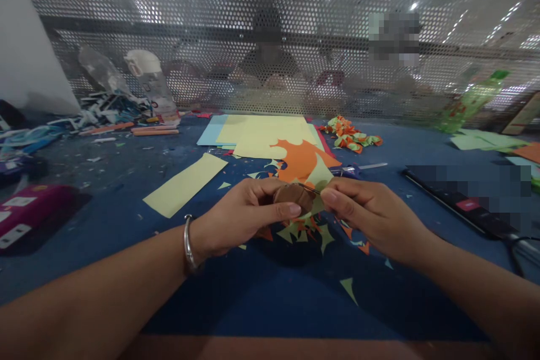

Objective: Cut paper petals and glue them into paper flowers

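The landmark is the flat stack of pale yellow and light blue paper sheets (265,138). In front of it, above the dark blue tabletop (261,304), the left hand (248,211) pinches a brown, round, matt disc (291,199) between thumb and bent fingers. To the disc's right, the right hand (371,208) has thumb and fingertips closed on a thin, dark, rod-like piece (311,188), whose inner end meets the disc's upper edge.

The left thumb lies across the disc's face; should that pinch loosen, or the thin piece push sideways, the disc could turn or drop among the small pointed green and orange paper offcuts (301,230) in front of the stack. If the thin piece slips off the rim, its end could jab the left fingers close by.

A pale green paper piece (321,173) stands just behind the right fingertips, by the orange paper sheet with curved cut-outs (295,160) at the stack's front edge; whether the right hand grips it too, I cannot tell. Brushing it could crease or drag it.
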`<state>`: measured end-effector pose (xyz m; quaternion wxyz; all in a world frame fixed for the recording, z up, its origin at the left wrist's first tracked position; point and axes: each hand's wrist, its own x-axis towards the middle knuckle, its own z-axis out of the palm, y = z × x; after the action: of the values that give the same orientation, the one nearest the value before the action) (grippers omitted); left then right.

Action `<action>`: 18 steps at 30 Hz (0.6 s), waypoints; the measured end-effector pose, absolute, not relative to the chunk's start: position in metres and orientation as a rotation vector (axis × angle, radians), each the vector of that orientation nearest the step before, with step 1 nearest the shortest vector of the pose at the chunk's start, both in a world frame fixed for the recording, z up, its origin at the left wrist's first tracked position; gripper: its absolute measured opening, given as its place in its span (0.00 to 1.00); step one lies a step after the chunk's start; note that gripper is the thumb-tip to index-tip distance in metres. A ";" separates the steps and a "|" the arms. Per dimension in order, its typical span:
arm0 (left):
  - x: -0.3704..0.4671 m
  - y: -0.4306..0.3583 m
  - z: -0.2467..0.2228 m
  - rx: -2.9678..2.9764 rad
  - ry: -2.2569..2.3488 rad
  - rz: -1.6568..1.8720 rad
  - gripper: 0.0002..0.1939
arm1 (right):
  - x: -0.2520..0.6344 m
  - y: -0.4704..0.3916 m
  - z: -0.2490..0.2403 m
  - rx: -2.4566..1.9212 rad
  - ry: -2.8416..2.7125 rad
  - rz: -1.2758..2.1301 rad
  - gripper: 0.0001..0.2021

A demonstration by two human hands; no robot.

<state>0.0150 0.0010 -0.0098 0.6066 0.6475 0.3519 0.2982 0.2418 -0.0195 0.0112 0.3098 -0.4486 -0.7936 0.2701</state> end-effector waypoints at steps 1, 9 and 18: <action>0.015 0.001 -0.010 1.508 0.812 0.681 0.15 | 0.242 -0.020 0.012 -1.183 -2.104 0.704 0.22; 0.011 0.002 -0.008 1.577 0.777 0.627 0.16 | 0.242 -0.020 0.013 -1.162 -2.134 0.675 0.21; 0.012 0.003 -0.006 1.604 0.666 0.638 0.17 | 0.244 -0.018 0.011 -1.169 -2.164 0.670 0.21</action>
<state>0.0118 0.0032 -0.0056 0.6015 0.6925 0.2876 0.2754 0.2442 -0.0184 0.0112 0.2918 -0.4387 -0.8119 0.2515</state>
